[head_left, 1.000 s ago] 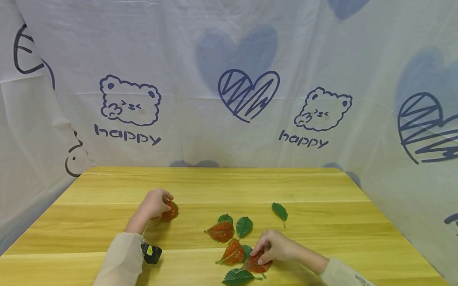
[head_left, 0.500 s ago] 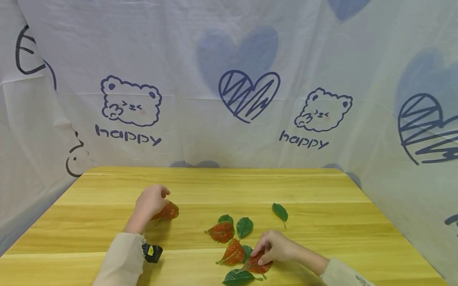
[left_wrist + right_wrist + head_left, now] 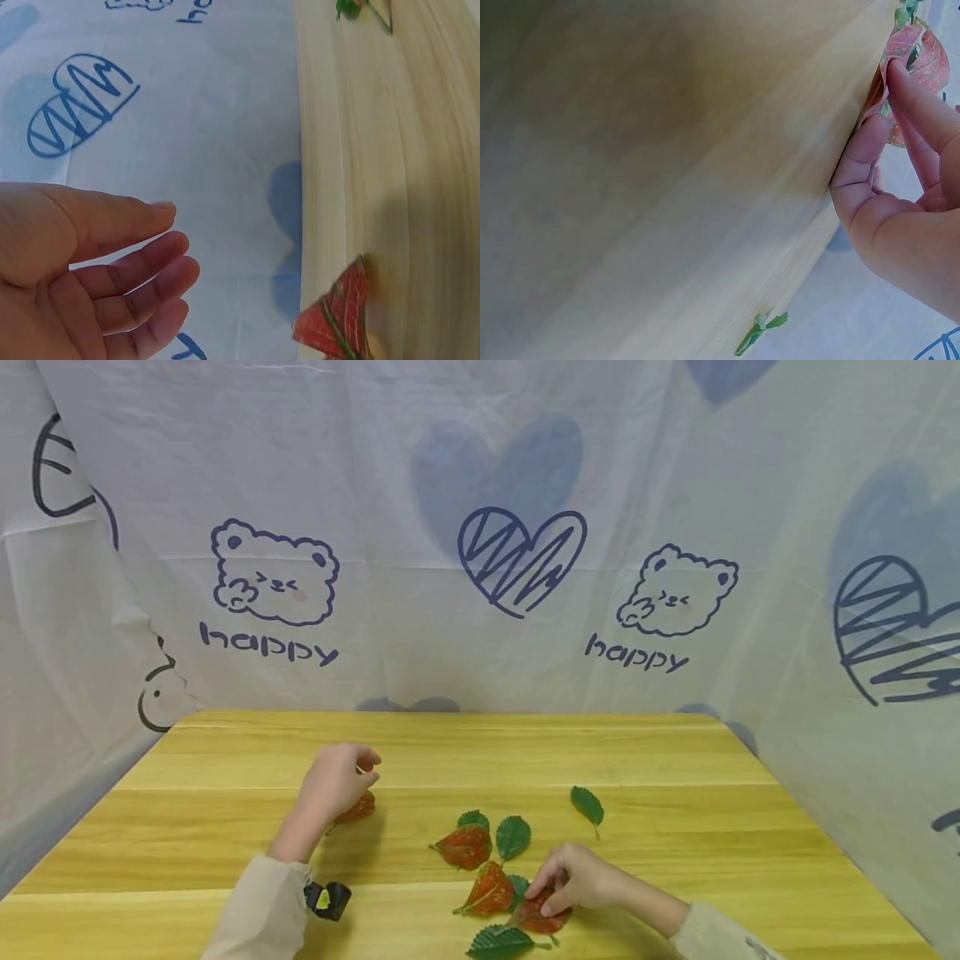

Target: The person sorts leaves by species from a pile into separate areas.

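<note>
My left hand hovers above a red leaf lying on the left of the table. In the left wrist view that hand holds nothing, its fingers loosely bent and apart from the red leaf. At the front of the leaf group, my right hand pinches another red leaf between thumb and fingers, down at the table. The right wrist view shows thumb and forefinger on this reddish leaf. Two more red leaves, one in front and one behind, lie beside it.
Green leaves lie among the red ones: one at the front, one at the back, others partly covered. A separate green leaf lies farther right. The wooden table meets a printed white cloth behind.
My left hand has let go of the left red leaf, risen off it and shifted slightly right. The right hand and the leaf it pinches have stayed in place.
</note>
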`<state>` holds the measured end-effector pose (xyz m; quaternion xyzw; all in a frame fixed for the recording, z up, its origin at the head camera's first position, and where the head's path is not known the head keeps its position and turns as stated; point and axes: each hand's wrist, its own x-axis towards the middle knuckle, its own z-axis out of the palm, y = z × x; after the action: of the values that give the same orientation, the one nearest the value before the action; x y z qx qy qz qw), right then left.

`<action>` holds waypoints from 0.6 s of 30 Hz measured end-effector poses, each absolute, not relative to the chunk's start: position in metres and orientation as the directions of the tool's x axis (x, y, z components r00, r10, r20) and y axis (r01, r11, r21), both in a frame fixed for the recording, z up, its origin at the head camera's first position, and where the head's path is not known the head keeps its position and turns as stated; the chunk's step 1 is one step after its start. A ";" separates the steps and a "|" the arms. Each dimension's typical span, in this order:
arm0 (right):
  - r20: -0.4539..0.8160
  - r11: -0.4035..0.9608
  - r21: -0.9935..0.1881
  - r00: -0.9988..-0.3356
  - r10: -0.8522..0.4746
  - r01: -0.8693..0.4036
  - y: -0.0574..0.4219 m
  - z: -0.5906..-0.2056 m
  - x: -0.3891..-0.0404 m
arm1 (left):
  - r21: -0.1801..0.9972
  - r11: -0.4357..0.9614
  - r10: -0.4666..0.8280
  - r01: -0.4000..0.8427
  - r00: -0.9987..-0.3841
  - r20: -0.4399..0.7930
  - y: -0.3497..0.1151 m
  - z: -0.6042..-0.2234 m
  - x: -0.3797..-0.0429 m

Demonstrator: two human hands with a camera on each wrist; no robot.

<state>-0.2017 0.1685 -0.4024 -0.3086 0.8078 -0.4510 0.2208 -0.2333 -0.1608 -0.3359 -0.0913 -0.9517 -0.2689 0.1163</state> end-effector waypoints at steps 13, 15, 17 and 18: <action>-0.072 0.393 -0.869 -0.708 -0.703 -0.301 0.169 -0.403 -0.202 | 0.553 0.745 0.238 0.373 -0.923 0.302 -0.132 -0.336 -0.217; -0.077 0.395 -0.870 -0.709 -0.700 -0.296 0.169 -0.403 -0.202 | 0.560 0.732 0.251 0.387 -0.918 0.306 -0.128 -0.337 -0.215; -0.082 0.400 -0.869 -0.712 -0.697 -0.292 0.169 -0.402 -0.201 | 0.567 0.721 0.263 0.398 -0.914 0.308 -0.124 -0.339 -0.213; -0.085 0.403 -0.869 -0.715 -0.694 -0.288 0.169 -0.402 -0.201 | 0.575 0.714 0.267 0.400 -0.914 0.305 -0.123 -0.340 -0.213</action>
<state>-0.2012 0.1685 -0.4017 -0.3042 0.8072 -0.4538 0.2235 -0.2126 -0.1227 -0.3401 -0.1811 -0.9203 -0.3320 0.1002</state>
